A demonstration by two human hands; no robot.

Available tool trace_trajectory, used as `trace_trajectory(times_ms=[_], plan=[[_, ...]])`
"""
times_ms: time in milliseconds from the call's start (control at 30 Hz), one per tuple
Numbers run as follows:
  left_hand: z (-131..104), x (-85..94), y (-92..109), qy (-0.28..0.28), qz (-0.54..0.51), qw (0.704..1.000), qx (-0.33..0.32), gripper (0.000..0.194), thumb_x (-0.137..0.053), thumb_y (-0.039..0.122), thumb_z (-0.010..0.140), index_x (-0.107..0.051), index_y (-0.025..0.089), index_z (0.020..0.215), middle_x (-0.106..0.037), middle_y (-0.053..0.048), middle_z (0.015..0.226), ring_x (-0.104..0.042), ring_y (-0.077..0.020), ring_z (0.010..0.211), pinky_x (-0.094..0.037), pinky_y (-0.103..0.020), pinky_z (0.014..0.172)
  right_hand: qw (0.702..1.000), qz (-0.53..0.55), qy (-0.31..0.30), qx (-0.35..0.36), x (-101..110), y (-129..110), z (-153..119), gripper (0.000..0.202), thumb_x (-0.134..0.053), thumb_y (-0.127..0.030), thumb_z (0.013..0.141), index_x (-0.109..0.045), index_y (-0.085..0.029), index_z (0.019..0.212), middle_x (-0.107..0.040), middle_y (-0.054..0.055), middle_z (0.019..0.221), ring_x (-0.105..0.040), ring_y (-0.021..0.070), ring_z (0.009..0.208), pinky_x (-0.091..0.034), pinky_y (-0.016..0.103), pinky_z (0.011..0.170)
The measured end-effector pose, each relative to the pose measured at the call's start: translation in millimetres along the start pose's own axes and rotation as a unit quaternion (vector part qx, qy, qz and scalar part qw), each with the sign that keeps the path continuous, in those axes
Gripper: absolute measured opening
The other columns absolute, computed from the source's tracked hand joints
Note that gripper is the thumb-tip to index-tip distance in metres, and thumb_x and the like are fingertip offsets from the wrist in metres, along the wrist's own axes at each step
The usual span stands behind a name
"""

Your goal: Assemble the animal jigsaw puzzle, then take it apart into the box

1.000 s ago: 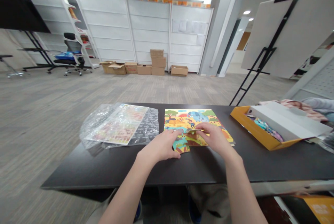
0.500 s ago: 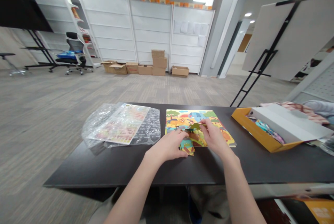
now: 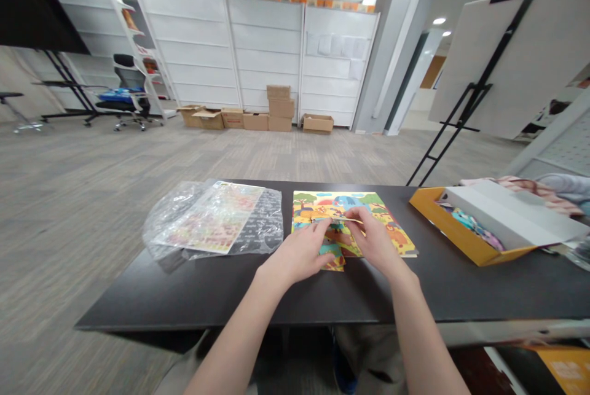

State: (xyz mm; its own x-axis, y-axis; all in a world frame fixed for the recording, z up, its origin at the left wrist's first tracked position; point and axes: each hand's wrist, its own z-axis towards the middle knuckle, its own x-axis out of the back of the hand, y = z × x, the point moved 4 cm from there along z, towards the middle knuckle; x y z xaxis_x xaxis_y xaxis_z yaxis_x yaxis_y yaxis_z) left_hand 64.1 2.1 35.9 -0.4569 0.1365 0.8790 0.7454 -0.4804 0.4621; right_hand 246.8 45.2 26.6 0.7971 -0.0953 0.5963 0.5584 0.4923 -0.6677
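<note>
A colourful picture puzzle board (image 3: 304, 199) with cartoon animals lies on the black table. Above it, my right hand (image 3: 372, 241) pinches a thin flat puzzle piece (image 3: 343, 219), seen nearly edge-on. From the left, my left hand (image 3: 302, 254) reaches in, its fingertips at the near left end of that piece and its thumb held apart. Loose puzzle pieces (image 3: 335, 265) with a blue and yellow print lie by the left thumb, over the board's front edge. My hands partly hide the board's middle.
Left on the table (image 3: 221, 297) lies a clear plastic bag (image 3: 170, 217) with a printed sheet (image 3: 219, 217). An open yellow box (image 3: 461, 238) with colourful contents stands at the right, folded cloth (image 3: 530, 189) behind it. An easel-like stand (image 3: 454, 121) rises beyond the table.
My right hand has brought the puzzle piece slightly left and tilted it flatter. My left fingers have lifted from the loose pieces towards it, with the thumb now farther apart.
</note>
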Motion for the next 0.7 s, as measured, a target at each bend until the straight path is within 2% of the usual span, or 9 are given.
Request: trace_trajectory(times_ms=[100,200,433,600,700], plan=[[1,0.1,-6,-0.004,0.021,0.999,0.025,0.067,-0.055,0.03,0.095,-0.025,0.017,0.154,-0.064,-0.018,0.13,-0.064,-0.0317,0.117,-0.05,-0.04,0.095,1.0,-0.006,-0.009,0.003,-3,6,0,0.012,-0.056,-0.028,0.09,-0.059,-0.022,0.1,-0.068,0.008,0.103,-0.066,0.024,0.098,-0.054,0.042,0.09],[2,0.7,-13,-0.004,0.031,0.999,0.041,0.065,-0.05,0.025,0.096,-0.024,0.016,0.155,-0.066,-0.018,0.127,-0.065,-0.0315,0.116,-0.05,-0.041,0.095,1.0,-0.024,-0.016,0.01,-4,10,1,0.015,-0.054,-0.022,0.089,-0.062,-0.022,0.101,-0.069,0.009,0.104,-0.066,0.0244,0.1,-0.054,0.044,0.092],[2,3.7,-25,-0.003,0.026,0.999,0.043,0.058,-0.045,0.016,0.094,-0.036,0.025,0.151,-0.066,-0.014,0.131,-0.065,-0.0277,0.118,-0.05,-0.037,0.097,0.998,-0.055,0.017,0.04,6,9,0,0.015,-0.051,-0.025,0.093,-0.065,-0.022,0.092,-0.072,0.007,0.094,-0.068,0.0226,0.089,-0.055,0.039,0.083],[0,7.3,-31,-0.013,0.039,0.998,0.046,0.059,-0.041,0.009,0.091,-0.04,0.022,0.148,-0.065,-0.015,0.133,-0.065,-0.028,0.119,-0.05,-0.036,0.096,0.995,-0.074,0.03,0.055,19,14,-1,0.015,-0.053,-0.023,0.092,-0.068,-0.022,0.09,-0.072,0.006,0.095,-0.069,0.0223,0.09,-0.055,0.038,0.083],[-1,8.0,-33,-0.018,0.042,0.997,0.056,0.052,-0.041,0.012,0.093,-0.046,0.02,0.144,-0.067,-0.015,0.129,-0.066,-0.0281,0.115,-0.051,-0.036,0.093,0.994,-0.089,0.014,0.056,23,20,-2,0.015,-0.054,-0.023,0.091,-0.068,-0.023,0.087,-0.073,0.006,0.096,-0.069,0.023,0.092,-0.053,0.038,0.086]])
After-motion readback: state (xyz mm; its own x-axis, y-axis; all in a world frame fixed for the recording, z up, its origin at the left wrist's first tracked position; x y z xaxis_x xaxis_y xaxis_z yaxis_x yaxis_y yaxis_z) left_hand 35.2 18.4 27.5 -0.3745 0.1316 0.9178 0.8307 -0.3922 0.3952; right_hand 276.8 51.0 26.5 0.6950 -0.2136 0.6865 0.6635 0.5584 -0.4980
